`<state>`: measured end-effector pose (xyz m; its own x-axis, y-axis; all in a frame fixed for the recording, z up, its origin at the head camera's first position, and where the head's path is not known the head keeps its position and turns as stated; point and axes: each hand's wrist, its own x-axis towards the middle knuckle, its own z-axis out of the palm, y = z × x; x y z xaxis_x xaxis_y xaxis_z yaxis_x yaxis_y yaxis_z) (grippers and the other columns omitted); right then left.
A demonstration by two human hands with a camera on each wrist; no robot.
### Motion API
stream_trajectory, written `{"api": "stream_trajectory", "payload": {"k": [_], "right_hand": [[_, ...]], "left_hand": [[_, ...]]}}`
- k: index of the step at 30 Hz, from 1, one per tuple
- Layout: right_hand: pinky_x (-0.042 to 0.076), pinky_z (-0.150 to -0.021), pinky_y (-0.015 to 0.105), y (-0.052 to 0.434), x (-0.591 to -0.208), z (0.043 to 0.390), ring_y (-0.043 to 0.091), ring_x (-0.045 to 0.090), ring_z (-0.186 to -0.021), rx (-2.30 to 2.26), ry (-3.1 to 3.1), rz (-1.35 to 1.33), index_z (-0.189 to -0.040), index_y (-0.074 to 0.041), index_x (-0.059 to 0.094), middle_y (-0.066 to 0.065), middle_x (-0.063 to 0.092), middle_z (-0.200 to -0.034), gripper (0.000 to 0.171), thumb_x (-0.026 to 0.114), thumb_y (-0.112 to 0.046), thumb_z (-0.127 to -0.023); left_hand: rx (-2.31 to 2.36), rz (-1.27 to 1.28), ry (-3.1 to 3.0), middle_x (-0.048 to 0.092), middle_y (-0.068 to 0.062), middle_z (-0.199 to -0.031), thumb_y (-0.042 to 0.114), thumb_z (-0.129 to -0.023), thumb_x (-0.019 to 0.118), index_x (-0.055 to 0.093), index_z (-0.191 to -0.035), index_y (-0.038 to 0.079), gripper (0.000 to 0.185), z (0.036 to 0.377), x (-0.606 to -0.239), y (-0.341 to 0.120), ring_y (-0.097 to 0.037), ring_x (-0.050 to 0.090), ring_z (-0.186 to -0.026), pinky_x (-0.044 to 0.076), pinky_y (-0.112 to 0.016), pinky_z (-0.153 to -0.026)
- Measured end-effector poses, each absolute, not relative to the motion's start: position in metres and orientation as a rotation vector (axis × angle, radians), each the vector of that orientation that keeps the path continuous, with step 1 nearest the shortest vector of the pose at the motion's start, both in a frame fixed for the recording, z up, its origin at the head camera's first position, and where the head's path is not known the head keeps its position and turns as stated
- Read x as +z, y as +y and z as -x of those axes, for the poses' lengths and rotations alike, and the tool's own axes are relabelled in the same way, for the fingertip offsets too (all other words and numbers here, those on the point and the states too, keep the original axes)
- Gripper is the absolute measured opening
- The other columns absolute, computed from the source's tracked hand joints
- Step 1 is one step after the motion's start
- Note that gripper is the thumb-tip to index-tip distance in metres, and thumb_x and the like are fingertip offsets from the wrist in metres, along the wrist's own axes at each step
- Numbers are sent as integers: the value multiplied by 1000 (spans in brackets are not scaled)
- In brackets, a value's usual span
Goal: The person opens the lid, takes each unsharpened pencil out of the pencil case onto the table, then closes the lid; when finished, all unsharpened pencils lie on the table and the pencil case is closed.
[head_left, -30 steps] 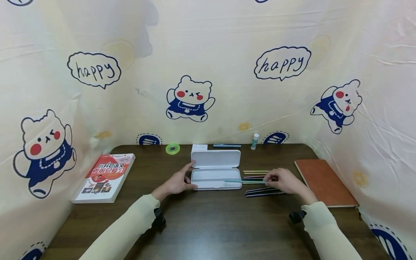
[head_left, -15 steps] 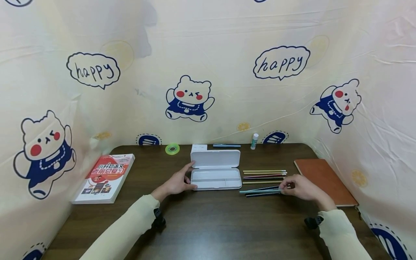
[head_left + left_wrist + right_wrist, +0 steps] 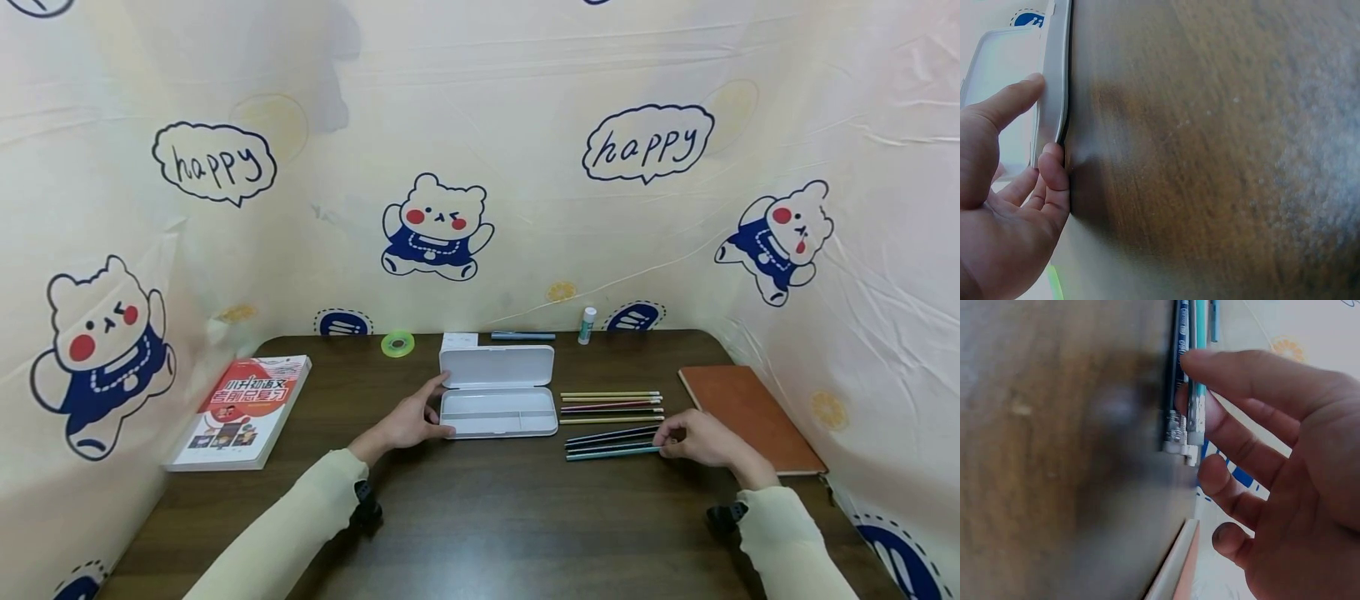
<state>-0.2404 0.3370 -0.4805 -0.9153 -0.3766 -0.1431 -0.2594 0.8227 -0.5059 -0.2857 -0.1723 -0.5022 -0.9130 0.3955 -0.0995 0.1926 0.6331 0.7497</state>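
An open white pencil case (image 3: pixel 480 402) with a divider inside stands mid-table, its lid tipped back. My left hand (image 3: pixel 405 421) grips its left side, the thumb at the front corner and other fingers bent along the left end. To the right of the case, my right hand (image 3: pixel 701 437) pinches the eraser end of a teal pencil (image 3: pixel 1201 337) between thumb and finger. That pencil lies along the front of a group of dark pencils (image 3: pixel 603 440). Farther back, several yellow and dark red pencils (image 3: pixel 611 398) lie side by side, pointing left-right.
A brown notebook (image 3: pixel 750 421) lies right of the right hand, a thick red-and-white book (image 3: pixel 240 412) at the far left. Along the back are green tape (image 3: pixel 397 344), a small white box (image 3: pixel 460 340), a blue pen (image 3: pixel 522 336) and a glue stick (image 3: pixel 587 327).
The right hand has moved from over the case to the right and nearer, bringing the teal pencil down to the front of the dark pencils. The left hand has stayed on the case.
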Motion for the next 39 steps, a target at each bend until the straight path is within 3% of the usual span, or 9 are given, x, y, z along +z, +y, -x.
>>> {"api": "stream_trajectory", "payload": {"k": [23,31,39], "right_hand": [[46,-71,33,332,-486,242,12,55,-75,-647,2839,446,-82,-19,74,-7,69,-81,11,80,-10,-80],[47,-69,28,321,-474,251,12,56,-79,-730,2830,488,-91,-18,76,-5,73,-91,7,78,-16,-85],[47,-67,25,290,-458,265,11,56,-77,-781,2865,578,-104,-10,75,-3,72,-91,16,73,-17,-90]], "left_hand": [[1135,-488,2608,47,-17,-149,24,-85,81,17,-160,21,99,286,-502,-173,-13,59,-85,50,-28,-74],[1124,-478,2616,47,-15,-149,25,-85,81,16,-160,22,100,286,-503,-173,-13,59,-85,50,-28,-75],[1106,-471,2626,47,-15,-150,27,-85,81,16,-160,23,99,287,-505,-174,-12,59,-85,49,-27,-75]]}}
